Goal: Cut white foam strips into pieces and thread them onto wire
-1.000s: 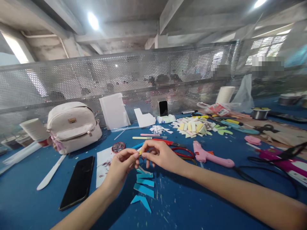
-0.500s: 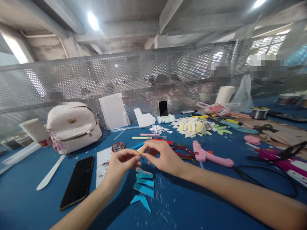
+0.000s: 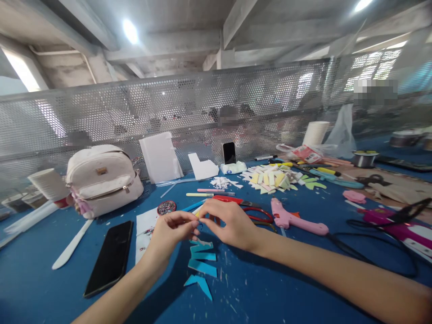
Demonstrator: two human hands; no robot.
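Note:
My left hand (image 3: 173,231) and my right hand (image 3: 227,222) meet fingertip to fingertip above the table. Thumb and forefinger are pinched on each. A sliver of yellow, perhaps a small strip (image 3: 197,214), shows at the fingertips; most of it is hidden by the fingers. Below my hands lie several cut blue strips (image 3: 202,268), and nearest me is a notched blue piece (image 3: 202,284). Behind my right hand are red-handled scissors (image 3: 261,213). To its right rests a pink glue gun (image 3: 297,220). A round dish of glitter (image 3: 166,207) sits beyond my left hand.
A black phone (image 3: 110,258), a white plastic knife (image 3: 70,247) and a pale backpack (image 3: 104,180) are at left. Cut paper strips (image 3: 270,177) are heaped at the back. Black cable (image 3: 367,252) trails at right toward a magenta device (image 3: 398,231). A perforated metal screen (image 3: 189,99) closes off the far side.
My hands stay pinched together in nearly the same spot. The right fingers have shifted very slightly. Nothing else on the table has visibly moved.

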